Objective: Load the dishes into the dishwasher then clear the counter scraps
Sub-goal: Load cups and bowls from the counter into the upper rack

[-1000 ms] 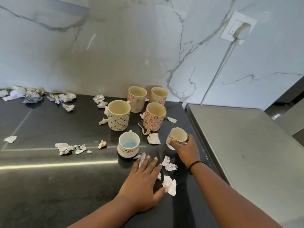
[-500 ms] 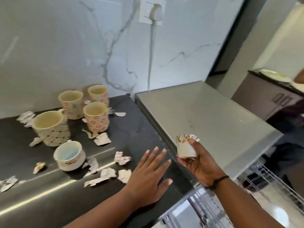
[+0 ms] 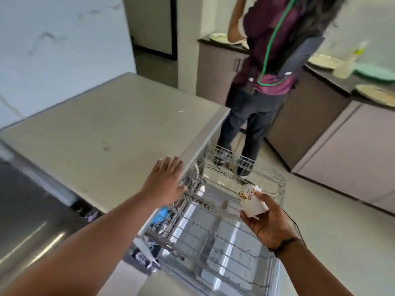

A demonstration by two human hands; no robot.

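Left hand (image 3: 165, 184), open and fingers spread, rests at the dishwasher top's (image 3: 102, 133) edge, centre frame. Right hand (image 3: 270, 218) grips a small cup (image 3: 251, 200) above the pulled-out rack (image 3: 213, 231), lower right. Loading step; next likely lower the cup, mouth down, between the wires.

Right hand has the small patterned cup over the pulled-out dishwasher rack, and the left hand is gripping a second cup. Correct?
Not quite. The head view shows the left hand open and empty, fingers spread by the edge of the grey dishwasher top. The rest stands: the right hand holds the small patterned cup over the pulled-out dishwasher rack.
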